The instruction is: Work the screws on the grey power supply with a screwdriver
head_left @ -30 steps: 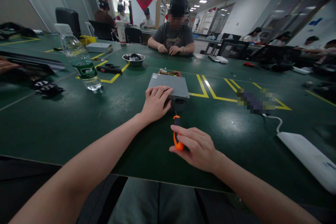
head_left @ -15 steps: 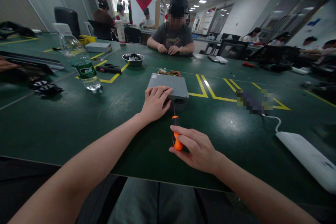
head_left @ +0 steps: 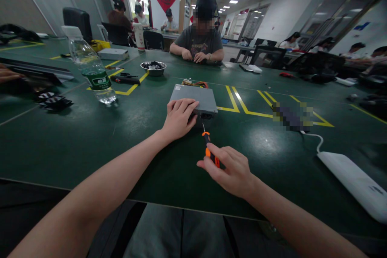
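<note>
A grey metal box [head_left: 199,97] with a dark socket in its near side lies on the green table [head_left: 136,161]. Coloured wires [head_left: 195,84] show behind it. My left hand [head_left: 180,119] rests on the box's near left part, its fingers over the top and the thumb at the near edge, gripping it. In my right hand [head_left: 231,167] is an orange and black screwdriver [head_left: 208,145], held between thumb and fingers. Its thin shaft points at the near side of the box, left of the socket; whether the tip touches is too small to tell.
A water bottle [head_left: 98,76] leans in view on the left. Beyond it are a metal bowl [head_left: 153,68] and black tools [head_left: 124,79]. At the right, a cable joins a white device [head_left: 353,181] and a blurred item. A person [head_left: 198,40] sits opposite.
The screwdriver has tilted, its handle now further right, and the fingers of my right hand have shifted on it. My left hand and the box have stayed in place.
</note>
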The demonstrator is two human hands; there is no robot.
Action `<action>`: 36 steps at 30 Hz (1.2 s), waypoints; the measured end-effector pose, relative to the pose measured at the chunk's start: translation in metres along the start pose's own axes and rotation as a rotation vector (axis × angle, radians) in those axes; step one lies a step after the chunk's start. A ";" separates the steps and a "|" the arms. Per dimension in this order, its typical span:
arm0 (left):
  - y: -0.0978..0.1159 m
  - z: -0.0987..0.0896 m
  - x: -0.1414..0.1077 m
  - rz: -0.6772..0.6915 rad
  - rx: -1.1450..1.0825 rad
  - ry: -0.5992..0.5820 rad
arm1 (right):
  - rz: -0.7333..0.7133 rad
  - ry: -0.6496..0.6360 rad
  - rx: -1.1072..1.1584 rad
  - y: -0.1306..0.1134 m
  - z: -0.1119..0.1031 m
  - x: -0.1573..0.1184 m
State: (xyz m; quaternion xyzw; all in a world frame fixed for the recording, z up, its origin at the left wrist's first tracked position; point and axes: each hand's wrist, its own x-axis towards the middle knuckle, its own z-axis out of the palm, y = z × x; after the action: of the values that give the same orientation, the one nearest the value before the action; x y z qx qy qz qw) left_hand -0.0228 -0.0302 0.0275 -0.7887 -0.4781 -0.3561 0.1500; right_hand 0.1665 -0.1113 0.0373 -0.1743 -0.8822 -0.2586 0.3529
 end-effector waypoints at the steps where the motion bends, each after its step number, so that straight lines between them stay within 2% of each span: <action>1: 0.000 0.000 0.000 0.000 -0.002 -0.001 | 0.006 -0.015 -0.027 -0.001 0.000 -0.001; 5: 0.000 0.000 0.000 -0.005 -0.010 -0.002 | 0.105 -0.074 -0.027 -0.004 0.001 -0.004; 8: 0.001 0.001 0.001 -0.014 -0.010 0.007 | 0.097 -0.104 -0.016 -0.005 0.001 -0.005; 11: 0.001 0.002 0.000 -0.014 -0.011 0.020 | 0.080 -0.079 -0.094 -0.003 0.001 -0.005; 18: 0.001 0.002 0.000 -0.011 -0.005 0.029 | 0.197 0.021 -0.133 0.006 -0.003 0.000; 26: 0.003 0.003 0.001 -0.033 -0.018 0.040 | 0.199 0.027 -0.052 0.004 -0.002 0.005; 36: 0.004 0.000 0.001 -0.057 -0.012 0.019 | 0.183 0.027 -0.065 0.004 -0.005 0.006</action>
State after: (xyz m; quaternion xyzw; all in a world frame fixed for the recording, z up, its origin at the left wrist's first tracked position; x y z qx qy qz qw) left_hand -0.0191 -0.0314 0.0291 -0.7720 -0.4971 -0.3706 0.1398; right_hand 0.1669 -0.1101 0.0459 -0.2621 -0.8488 -0.2561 0.3811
